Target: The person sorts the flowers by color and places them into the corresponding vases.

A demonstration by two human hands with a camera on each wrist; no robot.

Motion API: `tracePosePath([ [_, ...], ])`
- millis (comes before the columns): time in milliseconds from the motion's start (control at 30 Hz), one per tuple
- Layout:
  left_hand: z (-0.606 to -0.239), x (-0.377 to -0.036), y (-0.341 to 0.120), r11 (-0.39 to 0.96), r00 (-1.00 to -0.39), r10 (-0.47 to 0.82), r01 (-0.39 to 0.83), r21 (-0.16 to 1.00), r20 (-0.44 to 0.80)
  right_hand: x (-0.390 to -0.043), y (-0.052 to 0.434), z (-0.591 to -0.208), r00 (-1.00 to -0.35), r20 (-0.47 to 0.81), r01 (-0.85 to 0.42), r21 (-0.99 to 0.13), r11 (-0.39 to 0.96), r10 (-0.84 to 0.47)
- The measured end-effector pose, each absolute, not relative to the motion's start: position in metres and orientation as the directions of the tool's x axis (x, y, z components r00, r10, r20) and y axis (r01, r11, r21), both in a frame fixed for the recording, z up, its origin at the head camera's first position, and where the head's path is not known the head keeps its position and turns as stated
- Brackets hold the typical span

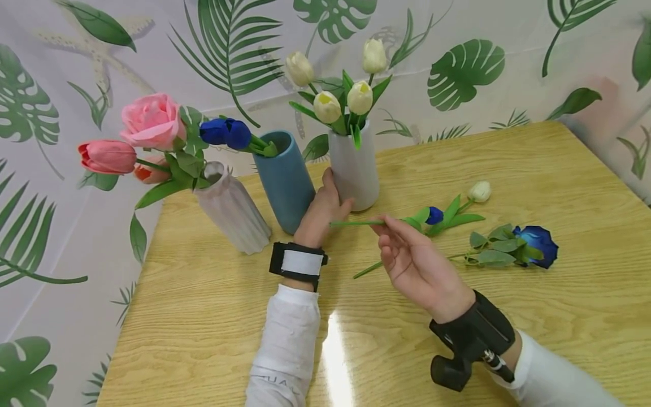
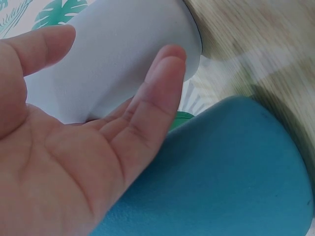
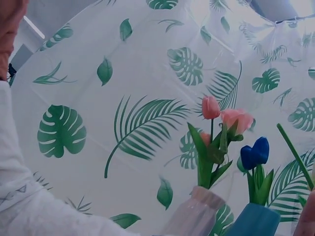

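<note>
My left hand (image 1: 322, 209) is between the teal vase (image 1: 285, 181) and the white vase (image 1: 354, 164), its fingers extended at the white vase's side. In the left wrist view its palm and straight fingers overlap both vases. Over the table, my right hand (image 1: 419, 263) pinches the green stem of a blue tulip (image 1: 434, 215) between thumb and fingers. That stem (image 1: 356, 223) points left toward the white vase's base, with the bud to the right behind the hand. The teal vase holds blue tulips (image 1: 226, 133); white tulips (image 1: 360, 97) stand in the white vase.
A ribbed pale vase (image 1: 236, 212) with a pink rose (image 1: 152, 120) and pink tulips (image 1: 108, 156) stands at left. On the wooden table (image 1: 569, 333) to the right lie a white tulip (image 1: 480, 192) and a blue rose (image 1: 539, 247). A leaf-patterned cloth (image 1: 508, 34) hangs behind.
</note>
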State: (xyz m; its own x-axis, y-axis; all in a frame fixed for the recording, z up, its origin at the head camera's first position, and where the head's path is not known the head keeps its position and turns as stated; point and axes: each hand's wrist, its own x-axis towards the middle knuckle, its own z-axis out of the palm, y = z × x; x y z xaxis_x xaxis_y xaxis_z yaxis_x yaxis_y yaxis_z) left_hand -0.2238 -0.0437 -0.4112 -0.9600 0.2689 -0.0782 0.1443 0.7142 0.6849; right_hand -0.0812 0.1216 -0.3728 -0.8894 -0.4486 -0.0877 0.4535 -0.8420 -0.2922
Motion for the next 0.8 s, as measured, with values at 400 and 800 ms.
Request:
tracePosePath([
  [400,-0.41,-0.217,-0.05,0.726,-0.967,0.252,0.159,0.669,-0.044,-0.091,0.104,-0.366,-0.97,0.052,0.175,-0.531,-0.829,-0.238],
  [800,-0.388,-0.195,-0.084,0.819,-0.901,0.342,0.147,0.554,-0.266,-0.111,0.101,-0.383,-0.918,0.329,-0.396,-0.792,-0.466,0.222],
])
